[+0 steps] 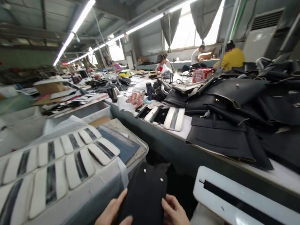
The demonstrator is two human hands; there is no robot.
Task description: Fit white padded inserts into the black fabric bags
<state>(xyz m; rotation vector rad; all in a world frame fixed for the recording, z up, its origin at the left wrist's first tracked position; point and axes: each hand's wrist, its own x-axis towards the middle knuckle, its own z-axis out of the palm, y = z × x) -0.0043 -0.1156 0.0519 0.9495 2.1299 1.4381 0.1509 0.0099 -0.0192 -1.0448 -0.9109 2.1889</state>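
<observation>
Between my two hands is a flat black leather panel (144,204) with rounded upper corners and two small shiny metal fittings near its top edge. My left hand (113,217) grips the panel's left edge, its thumb lying on the front face. On the opposite edge, my right hand (176,218) pinches the side with thumb and fingers. The lower end of the panel runs out of the picture. To the left, several white panels with a dark centre strip (52,182) lie in rows on a covered table.
A white board with a long black strip (250,212) juts in at right. Black leather pieces (219,133) are heaped on the long workbench (185,141) ahead. A tray (144,152) holding a dark blue sheet stands left of centre. People (232,59) sit farther back.
</observation>
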